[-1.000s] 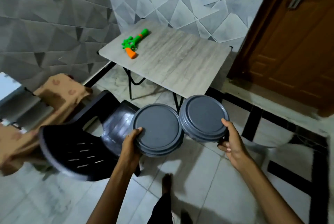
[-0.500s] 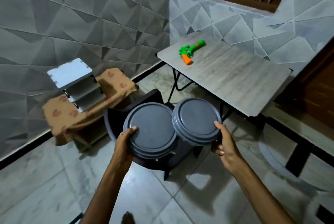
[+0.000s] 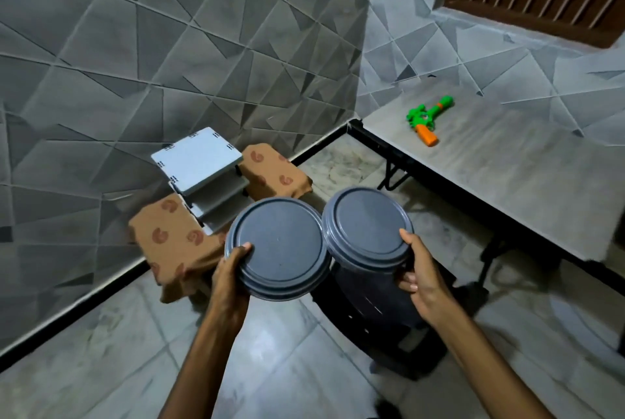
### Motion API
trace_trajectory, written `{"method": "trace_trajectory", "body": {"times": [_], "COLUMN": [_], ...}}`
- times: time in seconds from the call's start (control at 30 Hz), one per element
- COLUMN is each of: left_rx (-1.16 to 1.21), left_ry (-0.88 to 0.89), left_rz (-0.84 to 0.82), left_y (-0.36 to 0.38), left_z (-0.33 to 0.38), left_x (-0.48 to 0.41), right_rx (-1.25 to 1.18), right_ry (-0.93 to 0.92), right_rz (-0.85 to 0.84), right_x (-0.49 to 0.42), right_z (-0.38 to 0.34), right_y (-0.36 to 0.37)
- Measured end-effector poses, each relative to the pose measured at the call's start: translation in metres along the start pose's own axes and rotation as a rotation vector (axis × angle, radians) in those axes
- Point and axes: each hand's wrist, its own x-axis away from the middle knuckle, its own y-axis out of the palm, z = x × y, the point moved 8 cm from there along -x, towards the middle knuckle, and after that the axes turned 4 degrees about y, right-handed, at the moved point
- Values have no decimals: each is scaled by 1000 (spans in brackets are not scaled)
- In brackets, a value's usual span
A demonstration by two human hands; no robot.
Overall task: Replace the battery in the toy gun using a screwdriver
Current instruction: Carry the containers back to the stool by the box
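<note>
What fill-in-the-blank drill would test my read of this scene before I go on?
1. The gun lies on the ____.
2. The left hand grips the left tub and the right hand grips the right tub; both tubs are coloured ____.
3. The gun's body is green and its handle is ____.
Missing words: table; gray; orange.

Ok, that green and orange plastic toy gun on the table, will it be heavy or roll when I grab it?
Probably light: the green and orange plastic toy gun looks small and moulded. It lies flat on its side on the grey wood-grain table, so rolling seems unlikely. Smooth plastic may slide if nudged.
</note>
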Motion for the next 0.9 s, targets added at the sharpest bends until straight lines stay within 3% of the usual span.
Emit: {"method": "trace_trajectory", "body": {"times": [0.37, 0.6, 0.9], "left_rx": [59, 50, -63], "left_ry": [-59, -127, -176], "left_rz": [59, 203, 191], "left_y": [-58, -109, -165], "left_z": [79, 122, 173], "left_x": [-137, -227, -371], "right_rx": [-14, -48, -107], "right_ry": [42, 85, 90], "right_rz": [-61, -56, 73], "right_x": [-116, -176, -240], "right_z": [0, -5, 22], "right_y": [161, 252, 347]}}
